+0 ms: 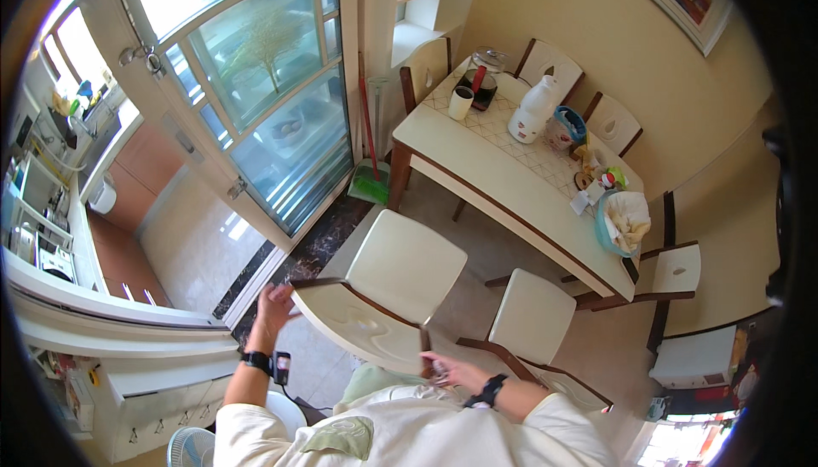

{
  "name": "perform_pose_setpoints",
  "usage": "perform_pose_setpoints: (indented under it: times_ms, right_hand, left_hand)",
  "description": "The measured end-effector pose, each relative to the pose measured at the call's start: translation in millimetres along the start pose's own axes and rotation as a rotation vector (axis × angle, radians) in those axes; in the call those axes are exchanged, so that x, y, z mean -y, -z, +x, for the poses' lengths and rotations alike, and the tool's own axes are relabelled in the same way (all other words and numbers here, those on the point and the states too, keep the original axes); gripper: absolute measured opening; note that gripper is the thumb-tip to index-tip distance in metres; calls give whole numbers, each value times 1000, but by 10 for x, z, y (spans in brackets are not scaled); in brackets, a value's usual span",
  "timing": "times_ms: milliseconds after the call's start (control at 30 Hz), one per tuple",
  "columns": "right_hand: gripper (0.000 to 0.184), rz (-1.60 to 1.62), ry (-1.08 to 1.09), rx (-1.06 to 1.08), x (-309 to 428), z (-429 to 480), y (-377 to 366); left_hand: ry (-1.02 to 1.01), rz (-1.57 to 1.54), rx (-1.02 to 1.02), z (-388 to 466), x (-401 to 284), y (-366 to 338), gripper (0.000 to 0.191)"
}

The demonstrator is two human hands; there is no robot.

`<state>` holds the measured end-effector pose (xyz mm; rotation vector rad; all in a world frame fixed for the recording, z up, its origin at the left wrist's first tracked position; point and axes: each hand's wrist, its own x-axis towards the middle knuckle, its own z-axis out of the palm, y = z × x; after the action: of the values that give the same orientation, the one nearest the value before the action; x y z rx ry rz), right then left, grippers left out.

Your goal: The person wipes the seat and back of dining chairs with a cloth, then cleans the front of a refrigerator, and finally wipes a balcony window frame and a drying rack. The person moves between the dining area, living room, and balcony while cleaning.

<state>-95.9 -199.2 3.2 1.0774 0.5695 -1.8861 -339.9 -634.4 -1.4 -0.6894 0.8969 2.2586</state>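
A cream dining chair (408, 265) with brown wooden trim stands right in front of me, its curved backrest (361, 326) towards my body. My left hand (276, 307) grips the left edge of that backrest, fingers partly hidden behind it. The brown post on the right side of the backrest is in my right hand (449, 370). Both wrists wear black straps, and a small device sits on the left one. To the right, a second cream chair (533, 317) stands beside the table, apart from my right hand.
A cream dining table (486, 179) holds a white thermos jug (535, 109), a cup (461, 103) and a blue-rimmed basket (601, 227). A broom and green dustpan (370, 180) lean by the glass sliding door (268, 77). A fan (192, 446) stands at lower left, near a white cabinet (172, 397).
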Motion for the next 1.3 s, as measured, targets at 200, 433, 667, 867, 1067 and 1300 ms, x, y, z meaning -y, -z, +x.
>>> perform_pose_setpoints:
  times_ms: [200, 433, 667, 867, 1067, 1300]
  right_hand:
    - [22, -325, 108, -160, 952, -1101, 629]
    - [25, -306, 210, -451, 1324, -1898, 773]
    - [23, -158, 134, -403, 1298, -1716, 1105]
    - [16, -101, 233, -362, 1179, -1286, 976]
    - [38, -28, 283, -230, 1185, -649, 653]
    - [56, -57, 199, 137, 1475, -324, 83]
  left_hand:
    - [281, -135, 102, 193, 1237, -358, 48]
    - [437, -132, -152, 578, 1974, -976, 17]
    - [546, -136, -148, 657, 1678, -1295, 13]
    - [-39, 725, 397, 622, 788, -1746, 57]
    - [-216, 993, 489, 1055, 13, -2088, 56]
    - [-199, 1057, 393, 1815, -653, -2011, 42]
